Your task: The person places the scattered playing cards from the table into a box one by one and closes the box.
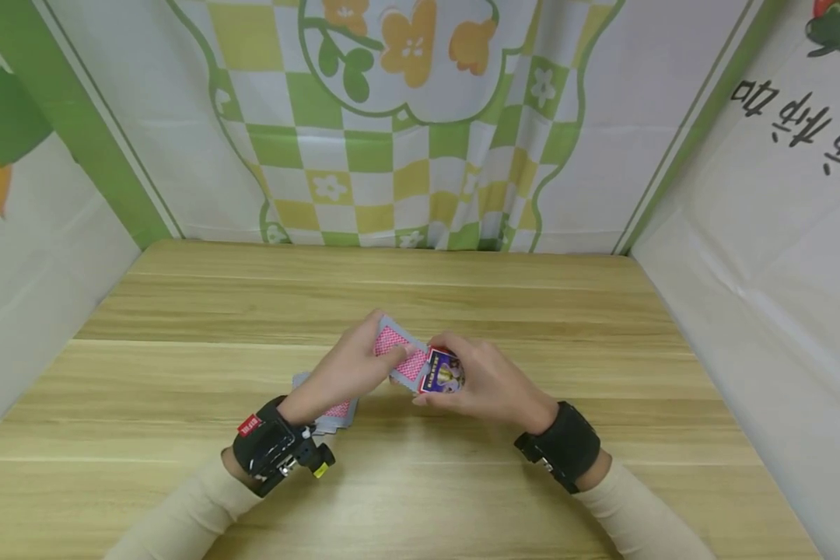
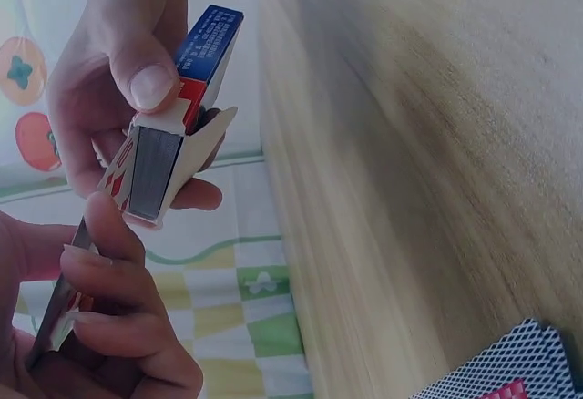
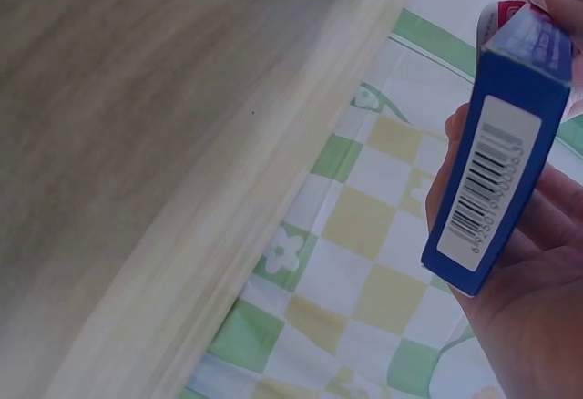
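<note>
Above the table my left hand [image 1: 353,365] pinches a few pink-and-white patterned playing cards [image 1: 396,347], thumb on top. Their edge meets the open end of a blue and red card box [image 1: 444,373], which my right hand [image 1: 497,385] grips by its sides. In the left wrist view, a packed stack of cards [image 2: 153,173] fills the mouth of the box, and a white flap [image 2: 202,151] stands out from it. The right wrist view shows the box's barcode end [image 3: 490,185]. Beneath my left wrist lies a loose pile of cards [image 1: 340,417], partly hidden by the forearm.
The wooden table [image 1: 532,311] spreads around both hands. A checked green and yellow curtain [image 1: 392,179] hangs along its far edge, with white cloth walls [image 1: 756,257] at both sides. Each wrist wears a black camera strap [image 1: 567,447].
</note>
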Action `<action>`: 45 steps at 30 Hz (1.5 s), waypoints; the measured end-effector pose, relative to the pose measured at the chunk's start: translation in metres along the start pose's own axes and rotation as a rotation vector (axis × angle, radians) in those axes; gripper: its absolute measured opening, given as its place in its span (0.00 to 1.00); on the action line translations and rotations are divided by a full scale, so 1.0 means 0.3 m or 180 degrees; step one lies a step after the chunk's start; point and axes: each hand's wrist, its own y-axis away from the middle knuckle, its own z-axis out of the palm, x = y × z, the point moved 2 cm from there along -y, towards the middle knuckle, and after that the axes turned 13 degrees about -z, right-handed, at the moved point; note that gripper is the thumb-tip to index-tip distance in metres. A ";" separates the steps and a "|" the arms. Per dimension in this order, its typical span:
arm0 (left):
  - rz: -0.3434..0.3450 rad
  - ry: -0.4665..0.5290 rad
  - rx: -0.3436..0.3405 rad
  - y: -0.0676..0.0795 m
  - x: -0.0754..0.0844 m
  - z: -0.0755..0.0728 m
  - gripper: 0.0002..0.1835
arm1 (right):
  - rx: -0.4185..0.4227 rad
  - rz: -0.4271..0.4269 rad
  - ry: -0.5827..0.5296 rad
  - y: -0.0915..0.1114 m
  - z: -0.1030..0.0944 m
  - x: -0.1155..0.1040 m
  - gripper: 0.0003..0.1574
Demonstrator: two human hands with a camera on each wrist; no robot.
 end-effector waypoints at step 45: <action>0.0052 -0.0275 -0.0776 -0.036 -0.056 -0.047 0.07 | -0.0029 0.0178 -0.0010 -0.007 -0.008 -0.014 0.41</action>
